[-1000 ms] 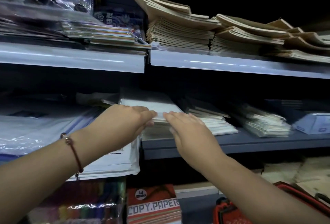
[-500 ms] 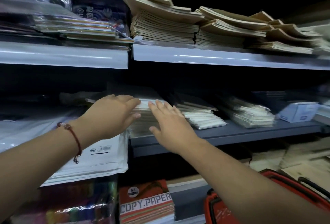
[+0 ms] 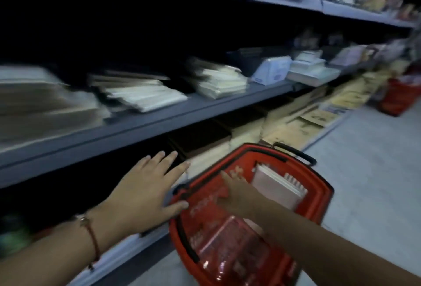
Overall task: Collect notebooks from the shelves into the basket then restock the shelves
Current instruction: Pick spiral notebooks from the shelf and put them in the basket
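Open hands (image 3: 145, 191) over red basket (image 3: 319, 196)

basket (image 3: 323, 196): red, black handles
spiral notebook (image 3: 276, 186): pale pink cover
shelf (image 3: 159, 117): grey-blue
wrist cord (image 3: 93, 238): dark red

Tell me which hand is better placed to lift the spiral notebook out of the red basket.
Right. The right hand is already inside the red basket, fingers beside the spiral notebook. The left hand is spread open outside the rim, toward the shelves.
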Available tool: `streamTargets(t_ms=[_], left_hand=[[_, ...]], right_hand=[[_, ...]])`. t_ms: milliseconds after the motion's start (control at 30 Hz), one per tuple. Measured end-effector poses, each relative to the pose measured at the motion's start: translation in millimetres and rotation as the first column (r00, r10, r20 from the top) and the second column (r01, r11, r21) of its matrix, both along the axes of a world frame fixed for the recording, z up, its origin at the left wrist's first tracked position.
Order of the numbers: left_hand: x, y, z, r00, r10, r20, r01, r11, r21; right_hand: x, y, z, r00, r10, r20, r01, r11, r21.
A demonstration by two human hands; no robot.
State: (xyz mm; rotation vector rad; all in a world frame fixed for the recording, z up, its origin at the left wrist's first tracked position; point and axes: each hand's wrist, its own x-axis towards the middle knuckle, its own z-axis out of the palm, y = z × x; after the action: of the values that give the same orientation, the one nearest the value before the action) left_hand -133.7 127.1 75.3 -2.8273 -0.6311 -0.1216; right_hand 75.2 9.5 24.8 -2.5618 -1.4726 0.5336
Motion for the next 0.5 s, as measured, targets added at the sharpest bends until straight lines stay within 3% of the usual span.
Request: streamTargets(t_ms=[100,267,500], left_hand=[[74,-6,-41,0.996,-0.065,-0.063,0.059,0.994,-0.093],[205,-25,-97,0.975,-0.179,-0.128,0.151,0.967,-0.203],[326,-54,-157,0.937,-0.288,-0.197,0.232,0.937,-0.263]], right_hand=[[49,-28,-39,0.976,-0.198,-0.093,0.187,0.976,-0.116],[116,-49,-79,0.897,-0.433,-0.093,0.406,0.887,-0.219],[161,-44,-94,0.849,-0.516,-0.112,0.494,0.851,-0.176]])
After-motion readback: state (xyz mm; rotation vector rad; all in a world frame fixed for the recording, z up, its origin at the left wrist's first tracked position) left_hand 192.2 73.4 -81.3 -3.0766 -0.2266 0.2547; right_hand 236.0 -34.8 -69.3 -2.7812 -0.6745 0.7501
